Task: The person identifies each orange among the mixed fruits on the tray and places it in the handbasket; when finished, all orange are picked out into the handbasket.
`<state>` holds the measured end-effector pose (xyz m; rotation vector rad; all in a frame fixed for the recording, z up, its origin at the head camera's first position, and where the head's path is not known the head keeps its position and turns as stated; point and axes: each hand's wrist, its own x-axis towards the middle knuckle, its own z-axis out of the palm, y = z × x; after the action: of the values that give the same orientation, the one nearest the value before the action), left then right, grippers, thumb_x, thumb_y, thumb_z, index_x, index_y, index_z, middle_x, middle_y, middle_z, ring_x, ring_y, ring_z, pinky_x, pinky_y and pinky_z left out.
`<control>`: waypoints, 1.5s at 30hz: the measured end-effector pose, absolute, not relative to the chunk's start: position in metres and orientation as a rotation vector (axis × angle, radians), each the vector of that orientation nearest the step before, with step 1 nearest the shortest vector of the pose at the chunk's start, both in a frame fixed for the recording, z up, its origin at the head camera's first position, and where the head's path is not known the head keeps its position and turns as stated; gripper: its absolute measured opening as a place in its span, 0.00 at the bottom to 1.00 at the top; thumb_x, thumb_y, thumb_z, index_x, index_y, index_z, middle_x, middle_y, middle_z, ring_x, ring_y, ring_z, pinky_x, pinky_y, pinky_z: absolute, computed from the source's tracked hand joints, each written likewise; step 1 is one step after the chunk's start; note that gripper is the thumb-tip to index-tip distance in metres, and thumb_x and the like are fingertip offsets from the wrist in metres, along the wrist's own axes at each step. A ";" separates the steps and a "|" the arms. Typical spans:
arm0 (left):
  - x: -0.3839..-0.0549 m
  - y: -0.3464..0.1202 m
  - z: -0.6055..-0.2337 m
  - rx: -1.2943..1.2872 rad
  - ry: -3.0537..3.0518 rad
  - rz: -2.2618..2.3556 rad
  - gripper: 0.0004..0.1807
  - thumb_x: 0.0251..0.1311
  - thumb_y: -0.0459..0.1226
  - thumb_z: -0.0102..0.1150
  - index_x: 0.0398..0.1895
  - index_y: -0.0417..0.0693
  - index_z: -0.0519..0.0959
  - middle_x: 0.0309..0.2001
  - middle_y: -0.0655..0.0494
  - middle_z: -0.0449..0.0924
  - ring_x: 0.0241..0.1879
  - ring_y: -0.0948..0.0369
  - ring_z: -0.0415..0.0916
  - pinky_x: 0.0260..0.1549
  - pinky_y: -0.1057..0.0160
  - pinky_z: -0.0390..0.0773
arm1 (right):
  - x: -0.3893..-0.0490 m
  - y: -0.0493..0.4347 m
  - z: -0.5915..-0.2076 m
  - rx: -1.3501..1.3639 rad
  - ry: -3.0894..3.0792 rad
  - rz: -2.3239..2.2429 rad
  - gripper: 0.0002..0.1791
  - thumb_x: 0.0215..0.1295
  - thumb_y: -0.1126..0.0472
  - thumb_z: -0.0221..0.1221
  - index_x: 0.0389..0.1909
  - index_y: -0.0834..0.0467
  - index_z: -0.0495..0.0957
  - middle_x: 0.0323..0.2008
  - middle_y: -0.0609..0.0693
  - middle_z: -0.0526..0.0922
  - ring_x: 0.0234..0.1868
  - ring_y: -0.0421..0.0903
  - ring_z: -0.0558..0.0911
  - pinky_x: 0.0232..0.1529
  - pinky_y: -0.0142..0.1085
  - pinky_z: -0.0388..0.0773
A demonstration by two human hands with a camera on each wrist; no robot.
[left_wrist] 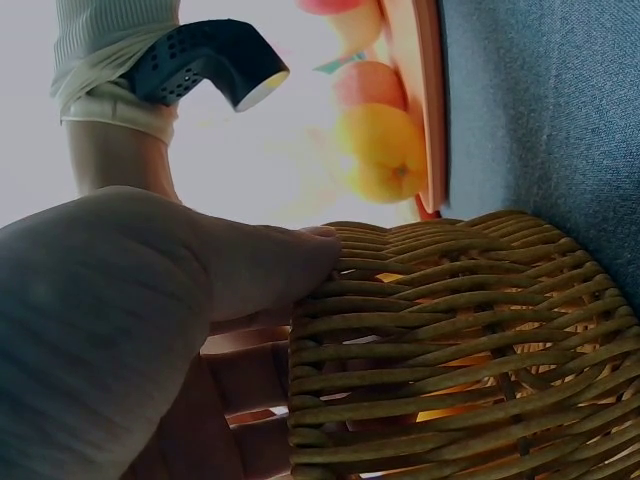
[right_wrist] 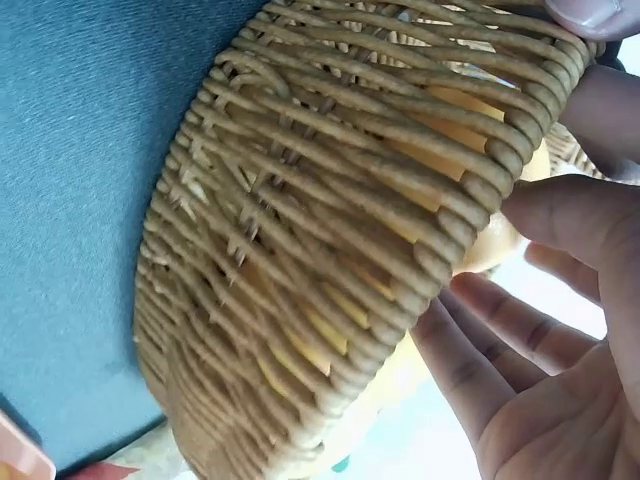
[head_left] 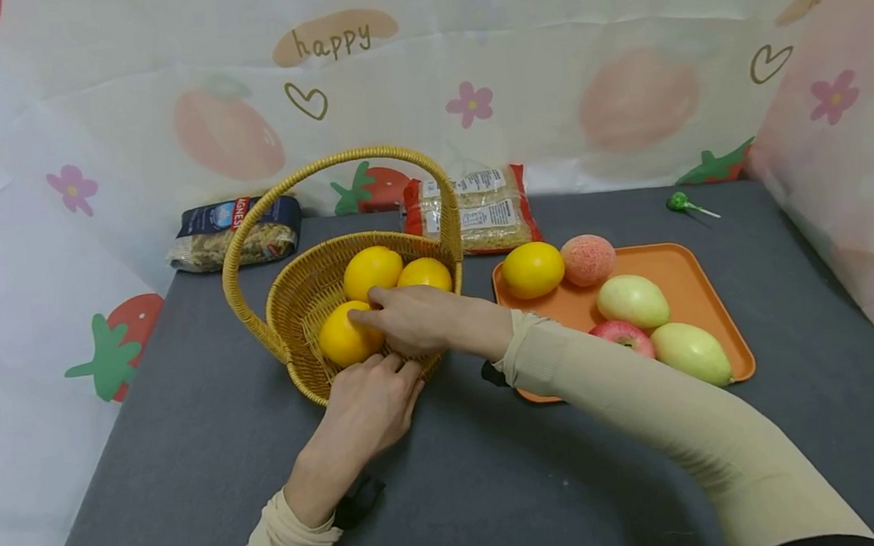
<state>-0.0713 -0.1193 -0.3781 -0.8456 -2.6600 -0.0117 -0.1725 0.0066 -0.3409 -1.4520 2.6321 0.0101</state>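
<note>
The right hand (head_left: 410,318) rests loose, uncurled fingers on the nearest orange (head_left: 345,335) inside the wicker basket (head_left: 295,294), while the left hand (head_left: 370,402) presses flat against the basket's near wall on the grey table (head_left: 494,470), beside the orange tray (head_left: 696,278) of fruit.

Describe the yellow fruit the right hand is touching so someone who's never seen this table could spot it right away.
Start at the wicker basket with the tall handle, left of the orange tray on the grey table. Three round yellow fruits sit inside. It is the front yellow fruit, nearest the person, under the right hand; the other two lie behind it, untouched.
</note>
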 end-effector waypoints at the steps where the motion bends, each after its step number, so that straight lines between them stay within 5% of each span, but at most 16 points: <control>1: -0.071 -0.119 -0.378 -0.844 -2.663 -0.014 0.10 0.59 0.43 0.67 0.26 0.50 0.78 0.21 0.57 0.74 0.20 0.61 0.71 0.18 0.65 0.72 | -0.172 0.008 -0.340 -1.453 2.632 0.001 0.25 0.72 0.59 0.50 0.70 0.51 0.66 0.52 0.56 0.76 0.35 0.50 0.81 0.43 0.38 0.81; 22: -0.072 -0.119 -0.378 -0.846 -2.695 -0.038 0.11 0.60 0.43 0.65 0.23 0.51 0.76 0.20 0.57 0.71 0.20 0.60 0.71 0.17 0.64 0.70 | -0.165 0.095 -0.288 -1.773 2.902 -0.232 0.18 0.62 0.64 0.62 0.53 0.55 0.80 0.50 0.54 0.81 0.45 0.50 0.83 0.41 0.40 0.82; 33: -0.071 -0.119 -0.378 -0.823 -2.705 -0.054 0.11 0.61 0.43 0.65 0.24 0.52 0.76 0.20 0.57 0.72 0.20 0.59 0.72 0.18 0.63 0.71 | -0.197 0.161 -0.290 -1.489 3.019 -0.232 0.17 0.60 0.64 0.63 0.51 0.59 0.81 0.47 0.57 0.81 0.41 0.52 0.82 0.42 0.45 0.81; 45: -0.071 -0.120 -0.379 -0.829 -2.670 -0.056 0.13 0.61 0.43 0.65 0.22 0.51 0.75 0.19 0.56 0.71 0.20 0.59 0.71 0.17 0.62 0.71 | -0.215 0.178 -0.314 -1.171 2.796 -0.080 0.32 0.59 0.59 0.67 0.64 0.57 0.71 0.62 0.63 0.71 0.60 0.61 0.74 0.58 0.54 0.74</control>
<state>-0.0710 -0.1197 -0.3792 -0.8286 -2.6700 -0.0559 -0.2149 0.1778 -0.3145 -1.1707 2.7963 -0.0803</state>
